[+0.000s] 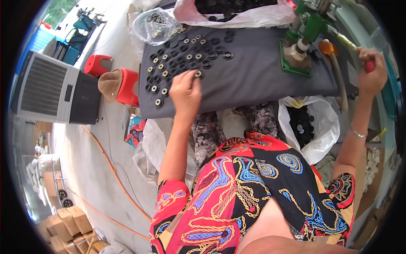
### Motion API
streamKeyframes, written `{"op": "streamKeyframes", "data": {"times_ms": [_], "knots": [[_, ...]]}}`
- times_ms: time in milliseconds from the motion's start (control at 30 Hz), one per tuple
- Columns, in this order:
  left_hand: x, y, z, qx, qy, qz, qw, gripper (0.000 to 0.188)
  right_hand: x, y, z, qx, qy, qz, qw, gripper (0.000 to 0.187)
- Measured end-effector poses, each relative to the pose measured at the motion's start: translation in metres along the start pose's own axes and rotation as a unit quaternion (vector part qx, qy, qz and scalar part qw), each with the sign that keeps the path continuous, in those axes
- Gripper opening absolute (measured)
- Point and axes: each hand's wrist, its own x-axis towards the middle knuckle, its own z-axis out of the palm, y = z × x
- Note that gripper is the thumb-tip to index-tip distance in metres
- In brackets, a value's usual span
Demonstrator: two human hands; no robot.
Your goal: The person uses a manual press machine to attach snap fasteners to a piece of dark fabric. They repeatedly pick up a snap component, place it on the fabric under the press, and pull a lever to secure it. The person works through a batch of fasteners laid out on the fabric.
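Two hands of yours are busy at different places. Your left hand (185, 91) is low over the bench (249, 80), its thumb and finger near together at one pale-centred ring (198, 74); whether they are clamped on it, I cannot tell. Your right hand (375, 74) is closed around the red knob (370, 65), which seems to end the lever of the green press (312, 25).

The black rings (194, 65), some with pale centres, lie apart on the left half of the bench, probably so that you can take each one singly. The press stands at the right, I think so that one arm can work the lever while the other reaches the rings. Behind them, a large sack (186, 17) of black pieces and a clear bag (141, 31) of small rings are within reach, perhaps as supply.

Between the press and your right forearm lies a wooden-handled tool (343, 80); it could hinder your elbow. Below the bench edge, a white bag (330, 127) holding black discs is open near your leg. Farther left are red stools (128, 84), an air cooler (40, 89) and an orange hose (114, 167) across the floor.
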Motion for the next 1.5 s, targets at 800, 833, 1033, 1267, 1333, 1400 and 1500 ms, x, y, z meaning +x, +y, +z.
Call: {"op": "streamKeyframes", "data": {"times_ms": [800, 833, 1033, 1267, 1333, 1400, 1500], "knots": [[-0.03, -0.055, -0.05, 0.169, -0.133, -0.006, 0.977, 0.027, 0.031, 0.089, -0.016, -0.083, -0.033, -0.001, 0.996, 0.041], [-0.031, -0.06, -0.049, 0.167, -0.138, -0.011, 0.976, 0.028, 0.031, 0.094, -0.016, -0.074, -0.039, 0.0, 0.997, 0.039], [-0.027, -0.062, -0.046, 0.158, -0.167, -0.011, 0.973, 0.027, 0.027, 0.107, -0.02, 0.005, -0.009, 0.077, 0.997, 0.013], [-0.039, -0.054, -0.049, 0.025, -0.037, -0.03, 0.999, 0.029, 0.036, 0.117, -0.016, 0.22, 0.007, 0.171, 0.96, 0.015], [-0.045, -0.056, -0.049, 0.025, -0.007, -0.014, 1.0, 0.03, 0.039, 0.116, -0.026, 0.28, 0.011, 0.215, 0.936, 0.012], [-0.05, -0.058, -0.051, 0.056, 0.032, 0.017, 0.998, 0.029, 0.046, 0.11, -0.028, 0.274, 0.054, 0.223, 0.934, 0.013], [-0.063, -0.058, -0.056, 0.094, 0.042, -0.028, 0.994, 0.025, 0.066, 0.025, 0.023, 0.182, 0.121, 0.199, 0.955, 0.019]]}}
